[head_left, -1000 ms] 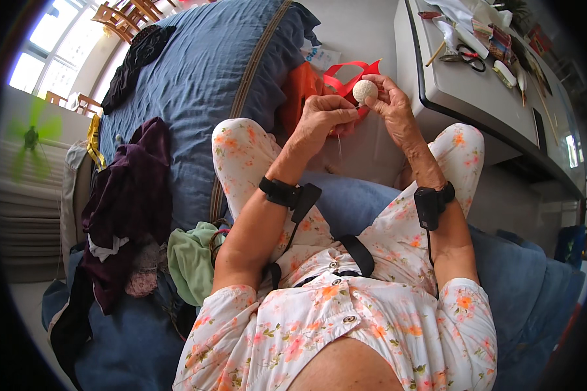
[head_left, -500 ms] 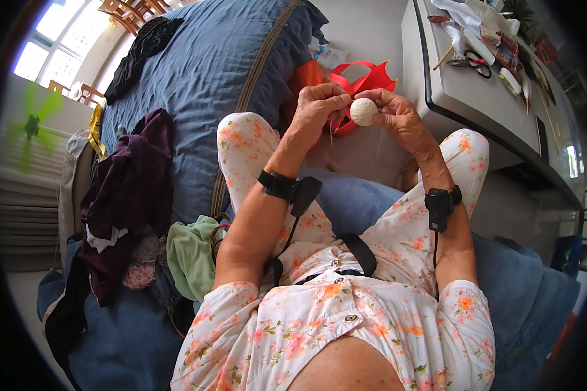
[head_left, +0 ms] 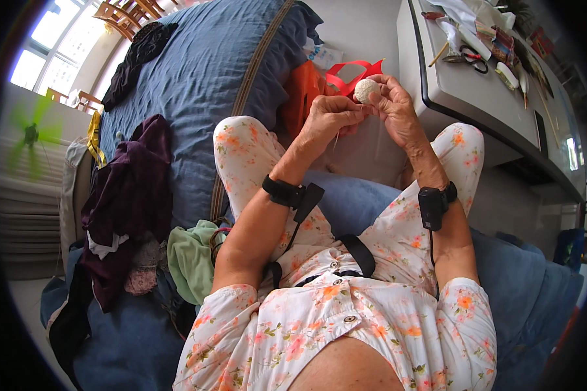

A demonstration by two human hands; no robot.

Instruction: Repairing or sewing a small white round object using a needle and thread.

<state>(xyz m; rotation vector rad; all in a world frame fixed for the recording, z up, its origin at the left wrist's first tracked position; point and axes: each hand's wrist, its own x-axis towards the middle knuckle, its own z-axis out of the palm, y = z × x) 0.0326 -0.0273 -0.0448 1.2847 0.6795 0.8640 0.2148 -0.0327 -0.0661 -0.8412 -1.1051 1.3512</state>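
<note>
My right hand [head_left: 398,112] holds a small cream-white ball [head_left: 366,91] with a rough, bumpy surface, its fingers curled behind it and the thumb at its side. Just below the ball, the fingertips of my left hand [head_left: 334,118] are pinched together, close against the right fingertips. From the left hand a thin pale strand [head_left: 336,141] hangs down; whether it joins the ball is too small to tell. A red ribbon-like strap [head_left: 353,67] and an orange-red bag [head_left: 302,98] lie behind the hands.
A blue-covered cushion or bed [head_left: 195,78] fills the left, with purple clothing [head_left: 127,176] and a green cloth [head_left: 192,260] nearer. At right stands a grey-white cabinet [head_left: 447,85] bearing scissors [head_left: 474,58] and several loose items. A green fan [head_left: 31,135] is at far left.
The ball has tipped up and away as the right hand turned. My left hand has come slightly nearer and moved from beside the ball to below it.
</note>
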